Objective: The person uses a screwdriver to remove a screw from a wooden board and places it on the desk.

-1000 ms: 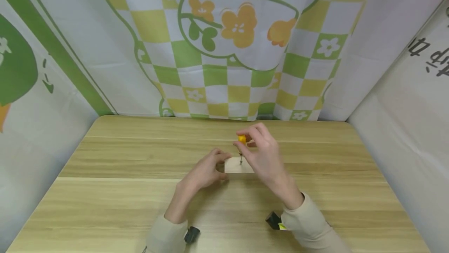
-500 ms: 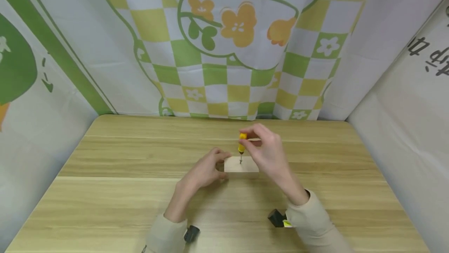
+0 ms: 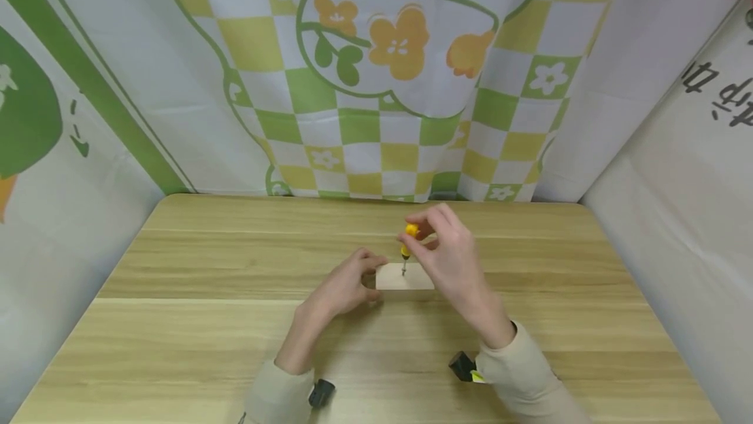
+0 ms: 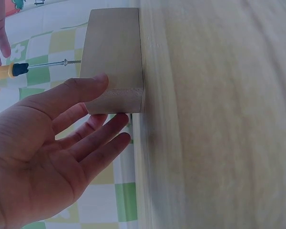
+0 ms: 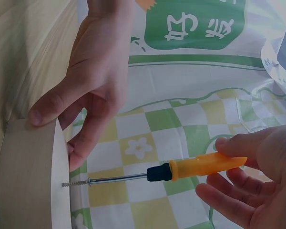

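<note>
A pale wooden block (image 3: 420,280) lies on the table. My left hand (image 3: 343,285) holds its left end, thumb (image 4: 88,88) on the near side and fingertips at the end and behind. From the block's top a screw (image 5: 77,183) stands out, much of its thread exposed. The tip of a screwdriver (image 5: 205,167) with a yellow-orange handle, black collar and metal shaft meets the screw head, nearly in line with it. My right hand (image 3: 450,257) pinches the handle between thumb and fingers, above the block.
The wood-grain table (image 3: 194,339) spreads around both hands. Behind its far edge hangs a checked green, yellow and white curtain (image 3: 361,123). White cloth walls (image 3: 694,215) stand at both sides. Black wrist devices (image 3: 321,393) sit by both sleeves.
My right hand's fingers have shifted on the screwdriver's handle, and the hand has moved slightly to the right since the first frame. The left hand and block stay in place.
</note>
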### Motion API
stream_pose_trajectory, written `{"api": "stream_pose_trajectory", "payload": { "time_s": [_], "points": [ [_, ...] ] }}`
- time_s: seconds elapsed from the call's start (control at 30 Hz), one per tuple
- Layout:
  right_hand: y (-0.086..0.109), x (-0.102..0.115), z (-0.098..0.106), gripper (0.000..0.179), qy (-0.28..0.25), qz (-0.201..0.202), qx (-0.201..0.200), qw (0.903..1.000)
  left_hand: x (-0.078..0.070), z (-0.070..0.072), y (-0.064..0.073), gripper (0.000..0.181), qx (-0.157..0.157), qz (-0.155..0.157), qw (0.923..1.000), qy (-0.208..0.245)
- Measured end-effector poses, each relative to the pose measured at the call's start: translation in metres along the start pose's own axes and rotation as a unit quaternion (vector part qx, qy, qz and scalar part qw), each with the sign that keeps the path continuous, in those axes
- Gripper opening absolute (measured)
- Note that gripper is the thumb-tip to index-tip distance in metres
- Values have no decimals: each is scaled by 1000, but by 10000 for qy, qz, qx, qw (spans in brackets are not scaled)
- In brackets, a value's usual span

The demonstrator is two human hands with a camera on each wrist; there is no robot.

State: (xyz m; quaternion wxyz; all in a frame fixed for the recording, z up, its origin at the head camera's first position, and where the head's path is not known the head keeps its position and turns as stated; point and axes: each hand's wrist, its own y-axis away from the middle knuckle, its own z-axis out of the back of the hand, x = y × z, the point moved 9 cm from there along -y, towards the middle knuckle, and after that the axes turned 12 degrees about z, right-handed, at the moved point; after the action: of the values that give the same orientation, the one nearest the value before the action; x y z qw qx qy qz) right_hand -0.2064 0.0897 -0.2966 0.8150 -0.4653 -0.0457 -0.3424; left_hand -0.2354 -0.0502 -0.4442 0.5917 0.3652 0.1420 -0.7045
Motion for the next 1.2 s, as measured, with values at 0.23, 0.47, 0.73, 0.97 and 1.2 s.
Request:
{"api": "stream_pose_trajectory", "payload": {
  "time_s": [0.23,0.47,0.73,0.97,1.2],
  "points": [
    [1,2,1,22,-68,71,-155,9998,0,0,0,64,8,27,10000,-18],
    [0,5,-2,21,-360,173,-212,9990,0,1,-1,64,-99,20,9999,35],
    [0,5,-7,24,-682,140,-49,9976,-1,2,0,63,-150,6,9999,25],
    [1,1,-3,23,68,-15,-30,10000,1,1,0,63,-88,52,9999,-1],
    [4,2,-1,23,97,22,-124,9999,0,1,0,63,-84,30,9999,-64]
  ]
}}
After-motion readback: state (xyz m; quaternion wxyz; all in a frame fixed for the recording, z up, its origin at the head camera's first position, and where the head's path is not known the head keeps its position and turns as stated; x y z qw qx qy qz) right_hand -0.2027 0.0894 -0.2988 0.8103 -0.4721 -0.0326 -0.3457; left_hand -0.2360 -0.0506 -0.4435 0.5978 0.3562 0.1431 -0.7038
